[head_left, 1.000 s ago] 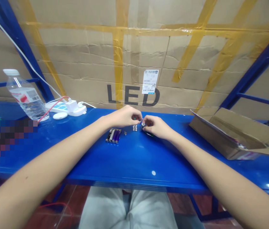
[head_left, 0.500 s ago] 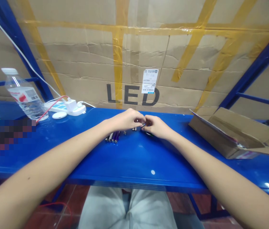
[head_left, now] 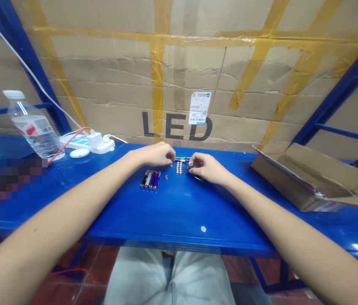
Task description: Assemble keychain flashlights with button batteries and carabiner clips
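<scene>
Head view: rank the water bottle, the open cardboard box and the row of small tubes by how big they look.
Largest: open cardboard box
Middle: water bottle
Smallest: row of small tubes

Right hand pinching silver piece, left hand nearby, cylinders on blue table

The blue worktop carries a row of batteries, small button cells, a water bottle, a power strip and an open cardboard box.
</scene>
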Demonstrator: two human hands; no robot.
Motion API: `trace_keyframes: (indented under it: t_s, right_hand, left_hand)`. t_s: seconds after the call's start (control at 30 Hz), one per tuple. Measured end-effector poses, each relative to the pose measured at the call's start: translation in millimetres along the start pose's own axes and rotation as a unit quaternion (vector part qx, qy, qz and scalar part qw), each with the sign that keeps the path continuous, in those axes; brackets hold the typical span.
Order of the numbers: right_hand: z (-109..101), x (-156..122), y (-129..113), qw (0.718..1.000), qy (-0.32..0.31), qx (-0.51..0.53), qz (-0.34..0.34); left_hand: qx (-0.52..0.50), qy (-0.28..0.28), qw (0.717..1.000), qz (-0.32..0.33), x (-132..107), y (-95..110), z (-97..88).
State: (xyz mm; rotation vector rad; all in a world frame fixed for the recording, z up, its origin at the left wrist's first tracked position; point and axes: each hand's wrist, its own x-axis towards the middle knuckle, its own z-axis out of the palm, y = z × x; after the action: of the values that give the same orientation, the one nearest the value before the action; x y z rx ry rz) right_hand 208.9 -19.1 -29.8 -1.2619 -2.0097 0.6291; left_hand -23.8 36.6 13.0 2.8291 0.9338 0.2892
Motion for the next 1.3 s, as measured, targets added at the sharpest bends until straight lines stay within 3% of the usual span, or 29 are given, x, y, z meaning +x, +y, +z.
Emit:
trace_keyframes:
  t_s: [0.17, 0.4, 0.53, 0.63, 0.73, 1.07, 1.3]
  right_hand:
    - [1, 0, 1, 1.000, -0.005, 0.002, -0.005]
    - [2, 0, 2, 1.000, -0.012, 0.011, -0.007]
    - [2, 1, 3, 1.000, 0.003, 0.002, -0.006]
    - [1, 1, 3, 1.000, 0.015, -0.003, -0.001]
    - [1, 1, 2, 1.000, 0.013, -0.005, -0.005]
    - [2, 2, 7, 0.999, 0.011, 0.025, -0.016]
    - [0, 0, 0, 0.999, 0.018, 0.036, -0.016]
  left_hand:
    - [0.019, -0.038, 0.999, -0.016, 2, -10, 13.8]
    - [-0.023, -0.012, 0.999, -0.038, 1, -1, 14.3]
    - [-0.073, 0.061, 0.995, -0.015, 2, 14, 9.2]
    - [-0.103, 0.136, 0.985, 0.038, 5, 31, 8.2]
    - [-0.073, 0.164, 0.979, 0.097, 8, 44, 11.5]
    - [-0.045, 0.151, 0.980, 0.120, 9, 43, 19.8]
    - [-0.052, 0.146, 0.983, 0.100, 9, 44, 18.0]
